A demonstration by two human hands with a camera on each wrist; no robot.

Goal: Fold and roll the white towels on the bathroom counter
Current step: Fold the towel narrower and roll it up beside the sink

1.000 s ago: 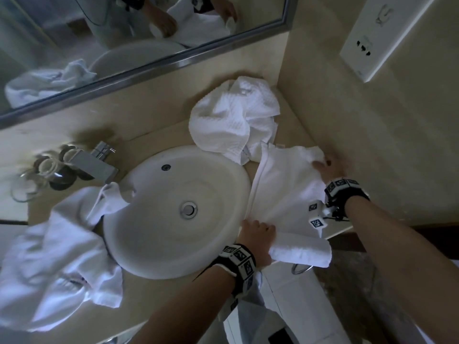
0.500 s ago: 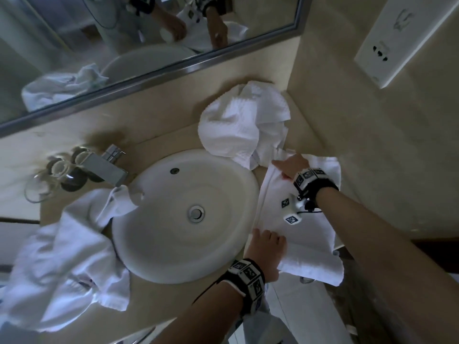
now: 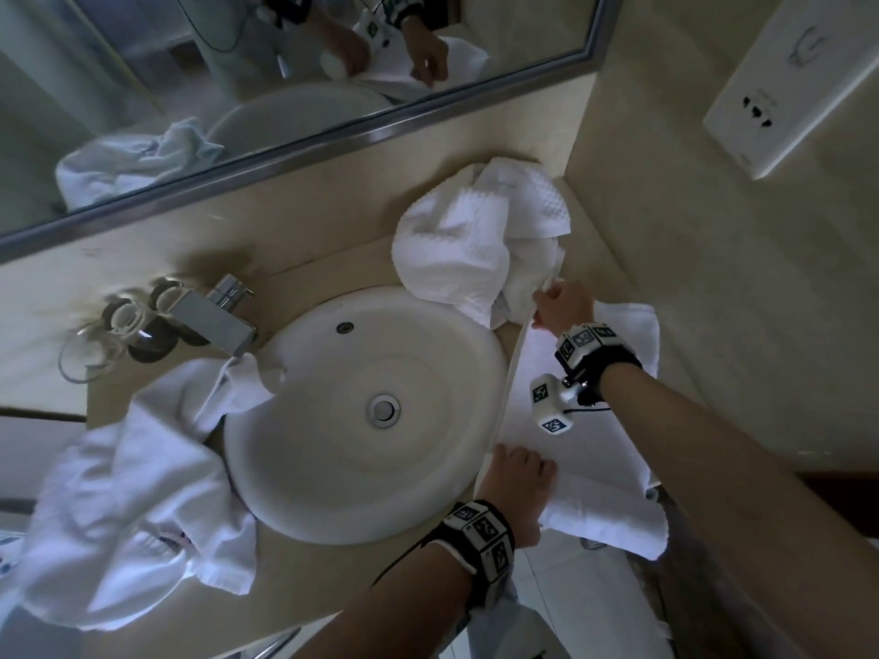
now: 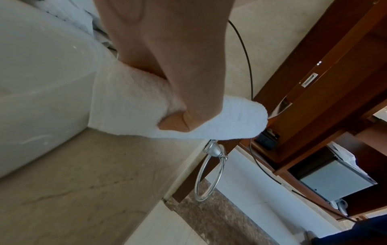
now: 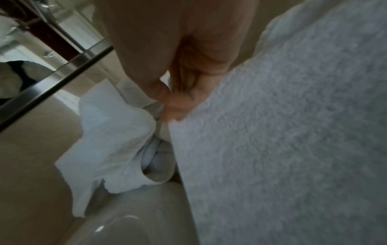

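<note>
I see the flat white towel (image 3: 590, 449) spread under my fingers (image 3: 521, 461), its near end rolled; a crumpled towel (image 3: 466, 244) lies just beyond, another (image 3: 119, 511) far left.

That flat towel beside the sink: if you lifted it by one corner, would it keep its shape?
Probably not. The towel already droops over the counter edge where the left hand grips its folded end, so it looks floppy. Its thick terry pile suggests it grips rather than slides. The right hand pinches its far corner, which bends easily.
</note>
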